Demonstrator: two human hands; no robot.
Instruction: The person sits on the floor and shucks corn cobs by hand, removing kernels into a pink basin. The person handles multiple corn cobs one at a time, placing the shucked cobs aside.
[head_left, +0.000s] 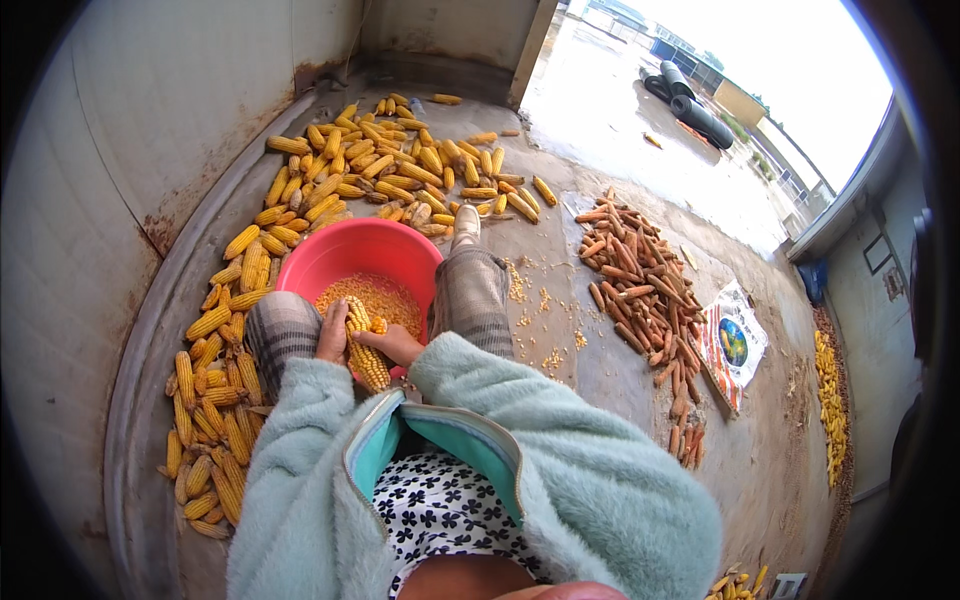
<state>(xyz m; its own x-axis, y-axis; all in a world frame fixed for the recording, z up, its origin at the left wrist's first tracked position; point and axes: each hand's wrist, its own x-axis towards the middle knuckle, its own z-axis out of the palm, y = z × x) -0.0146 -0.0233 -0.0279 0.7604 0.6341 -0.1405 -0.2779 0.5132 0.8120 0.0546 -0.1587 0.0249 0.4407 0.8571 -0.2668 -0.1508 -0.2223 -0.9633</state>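
Note:
A large ear of yellow corn (369, 358) is held lengthwise between my hands, above the near rim of a pink plastic basin (405, 246). My left hand (332, 334) grips it from the left side. From the right, my right hand (396, 344) closes around a smaller piece of corn (379, 325), its thumb against the large ear. Whether that piece is a whole ear is hidden by the fingers. Loose corn kernels (375, 291) cover the visible bottom of the basin, which sits between my knees.
Unshelled ears (397, 169) are heaped beyond the basin and continue down its left side beside a metal wall (105, 142). Stripped cobs (637, 262) form a pile at right, against a printed sack (739, 334). Scattered kernels (551, 360) dot the floor. Black rolls (697, 116) lie outside the doorway.

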